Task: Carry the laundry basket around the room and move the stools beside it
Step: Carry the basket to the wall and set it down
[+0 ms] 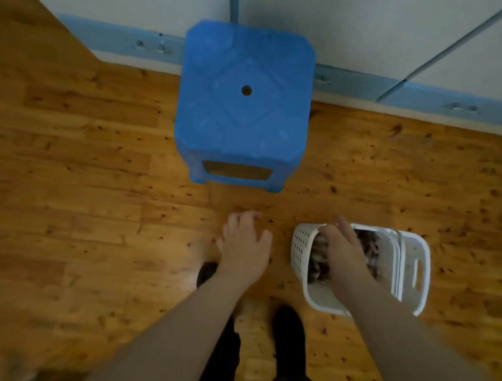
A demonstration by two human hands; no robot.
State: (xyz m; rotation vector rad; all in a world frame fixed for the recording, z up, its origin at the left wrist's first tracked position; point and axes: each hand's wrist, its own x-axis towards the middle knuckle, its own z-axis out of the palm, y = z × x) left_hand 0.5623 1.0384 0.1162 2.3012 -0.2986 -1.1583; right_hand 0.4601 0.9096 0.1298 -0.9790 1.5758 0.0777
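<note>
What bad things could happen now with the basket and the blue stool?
The right hand is over the white basket, which looks tilted, so the clothes inside might spill if it tips further. The blue stool stands right ahead of the person's feet, so a step forward while looking at the basket could mean a bump or trip. The left hand is free and holds nothing.

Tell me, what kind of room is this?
Probably a room in a home, though I can't be sure. There's a wooden floor, a blue plastic stool by the white wall, and a white laundry basket with clothes inside.
</note>
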